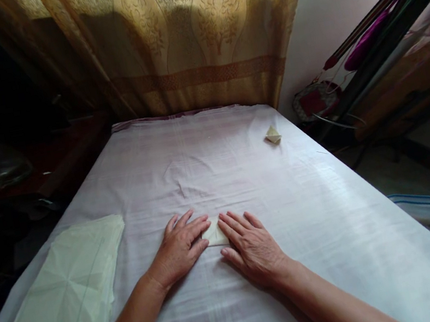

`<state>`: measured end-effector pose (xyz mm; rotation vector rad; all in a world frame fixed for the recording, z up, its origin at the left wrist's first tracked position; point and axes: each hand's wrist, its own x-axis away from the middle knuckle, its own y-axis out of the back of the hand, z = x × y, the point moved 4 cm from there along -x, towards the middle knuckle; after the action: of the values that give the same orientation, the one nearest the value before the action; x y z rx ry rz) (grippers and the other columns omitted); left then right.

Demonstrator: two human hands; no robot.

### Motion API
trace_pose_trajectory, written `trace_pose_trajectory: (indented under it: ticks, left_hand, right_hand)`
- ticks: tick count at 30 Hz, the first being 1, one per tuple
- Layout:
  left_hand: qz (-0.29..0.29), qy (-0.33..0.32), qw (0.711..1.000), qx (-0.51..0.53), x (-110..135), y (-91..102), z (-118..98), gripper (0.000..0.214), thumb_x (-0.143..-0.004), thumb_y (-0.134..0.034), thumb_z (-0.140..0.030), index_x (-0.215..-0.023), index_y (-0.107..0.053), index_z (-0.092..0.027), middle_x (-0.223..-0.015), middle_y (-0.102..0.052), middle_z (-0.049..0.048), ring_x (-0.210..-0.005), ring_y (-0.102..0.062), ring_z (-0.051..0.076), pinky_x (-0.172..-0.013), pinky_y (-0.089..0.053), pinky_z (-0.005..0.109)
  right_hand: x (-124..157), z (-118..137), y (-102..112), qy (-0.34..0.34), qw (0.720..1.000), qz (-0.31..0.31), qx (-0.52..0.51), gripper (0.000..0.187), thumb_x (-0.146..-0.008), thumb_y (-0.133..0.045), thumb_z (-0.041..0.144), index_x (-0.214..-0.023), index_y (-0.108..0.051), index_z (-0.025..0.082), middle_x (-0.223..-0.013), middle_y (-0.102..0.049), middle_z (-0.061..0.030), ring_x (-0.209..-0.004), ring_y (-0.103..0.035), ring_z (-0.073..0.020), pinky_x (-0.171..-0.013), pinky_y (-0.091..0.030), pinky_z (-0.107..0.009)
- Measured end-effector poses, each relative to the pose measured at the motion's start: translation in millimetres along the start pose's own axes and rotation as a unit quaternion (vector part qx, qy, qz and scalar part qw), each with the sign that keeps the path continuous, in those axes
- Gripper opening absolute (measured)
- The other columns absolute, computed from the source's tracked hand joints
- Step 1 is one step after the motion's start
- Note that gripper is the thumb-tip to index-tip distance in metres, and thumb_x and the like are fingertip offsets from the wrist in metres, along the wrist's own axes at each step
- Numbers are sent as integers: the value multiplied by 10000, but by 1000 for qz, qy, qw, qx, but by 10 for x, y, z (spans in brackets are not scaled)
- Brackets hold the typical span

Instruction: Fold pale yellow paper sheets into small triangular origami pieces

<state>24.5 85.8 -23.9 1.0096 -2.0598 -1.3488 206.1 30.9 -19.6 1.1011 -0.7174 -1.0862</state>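
A small folded piece of pale paper (214,233) lies flat on the cloth-covered table, between my two hands. My left hand (180,247) rests on its left end, fingers stretched out and slightly apart. Over its right part lies my right hand (253,246), palm down with the fingers extended and the thumb below the paper's near edge. Both ends of the paper are hidden under my fingers. Farther off, at the right of the table, stands a small folded paper piece (272,135) with a pointed top.
A stack of creased pale paper sheets (68,298) lies at the left of the table. The light cloth (322,275) has wrinkles. A gold patterned curtain (192,32) hangs behind the far edge. On the right are a small bag (316,101) and dark poles (386,25).
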Motion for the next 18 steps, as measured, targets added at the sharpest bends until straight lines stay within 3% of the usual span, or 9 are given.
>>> trace_pose_trajectory:
  ticks: [7,13,18]
  left_hand:
    - [-18,-12,999,-29,18,-38,15,455,-948,-543,-362,-1400,-527,-303,-1473,-519,28,-1445,-335,278,-1186,-212,534]
    - [-20,-19,999,-41,30,-28,-11,446,-979,-485,-373,-1421,-499,-312,-1487,-503,19,-1449,-326,275,-1186,-210,542]
    - [-22,-13,998,-62,54,-49,-14,425,-1003,-423,-345,-1421,-497,-329,-1498,-491,14,-1452,-320,272,-1185,-200,541]
  right_hand:
    - [30,-66,-22,-54,997,-56,25,572,-967,-499,438,-1458,-456,148,-1535,-403,-136,-1440,-332,-286,-1175,-236,-497]
    - [5,16,-20,0,999,-42,26,561,-926,-576,498,-1446,-475,313,-1576,-328,-143,-1462,-272,-341,-1143,-241,-569]
    - [35,-15,-22,-43,997,-44,36,536,-943,-550,499,-1435,-495,296,-1559,-353,-163,-1450,-293,-356,-1131,-258,-571]
